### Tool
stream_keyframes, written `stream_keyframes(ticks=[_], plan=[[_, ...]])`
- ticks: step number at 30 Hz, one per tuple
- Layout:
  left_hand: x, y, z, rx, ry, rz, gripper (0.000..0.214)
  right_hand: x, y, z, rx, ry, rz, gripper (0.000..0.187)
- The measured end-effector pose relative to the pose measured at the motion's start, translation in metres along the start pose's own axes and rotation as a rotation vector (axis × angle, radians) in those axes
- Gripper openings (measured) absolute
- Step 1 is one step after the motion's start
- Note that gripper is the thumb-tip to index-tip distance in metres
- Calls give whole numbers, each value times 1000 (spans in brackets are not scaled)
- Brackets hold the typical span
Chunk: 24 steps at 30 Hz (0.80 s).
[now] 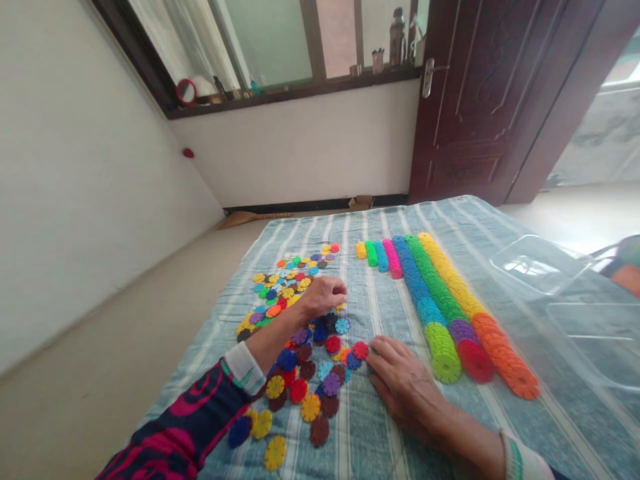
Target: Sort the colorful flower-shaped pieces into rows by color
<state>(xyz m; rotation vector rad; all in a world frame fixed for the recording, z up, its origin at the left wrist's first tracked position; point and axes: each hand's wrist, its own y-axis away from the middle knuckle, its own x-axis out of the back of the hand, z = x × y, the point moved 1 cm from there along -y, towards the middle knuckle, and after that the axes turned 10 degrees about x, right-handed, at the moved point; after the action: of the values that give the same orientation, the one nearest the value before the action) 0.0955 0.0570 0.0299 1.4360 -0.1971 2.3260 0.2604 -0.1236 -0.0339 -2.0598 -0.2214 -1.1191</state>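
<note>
Loose notched plastic discs [331, 385] in many colours lie scattered over the striped cloth around my left hand. My left hand [323, 298] is over the upper part of this spread, fingers curled together; whatever they may hold is hidden. To the right, my right hand [407, 383] rests low on the cloth, fingers extended, their tips at the edge of a red disc [361, 350]. Past it lie long rows of discs packed face to face: a blue and lime row [415, 273], a green, purple and red row [440, 287], and a yellow and orange row [465, 280].
Shorter pink [393, 259], light blue [381, 256], green [371, 254] and yellow [361, 251] stacks line up at the far side. Clear plastic tubs [543, 265] stand at the right of the striped cloth [370, 300]. Behind are a windowsill [300, 91] and a dark red door [470, 133].
</note>
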Motion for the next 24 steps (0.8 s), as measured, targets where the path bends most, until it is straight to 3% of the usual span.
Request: stream_keyframes(ticks=[2, 4, 8, 18, 24], plan=[[0, 32, -1, -93, 32, -146, 10, 0, 0, 0, -5, 8, -9, 18], [-1, 59, 1, -158, 7, -216, 9, 1, 0, 0, -4, 21, -19, 18], [-4, 91, 7, -259, -127, -249, 13, 0, 0, 0, -1, 38, -20, 16], [-6, 102, 0, -183, -391, -120, 13, -1, -1, 1, -6, 8, -44, 17], [-12, 101, -1, -246, -422, -117, 15, -2, 0, 2, -4, 10, -25, 14]])
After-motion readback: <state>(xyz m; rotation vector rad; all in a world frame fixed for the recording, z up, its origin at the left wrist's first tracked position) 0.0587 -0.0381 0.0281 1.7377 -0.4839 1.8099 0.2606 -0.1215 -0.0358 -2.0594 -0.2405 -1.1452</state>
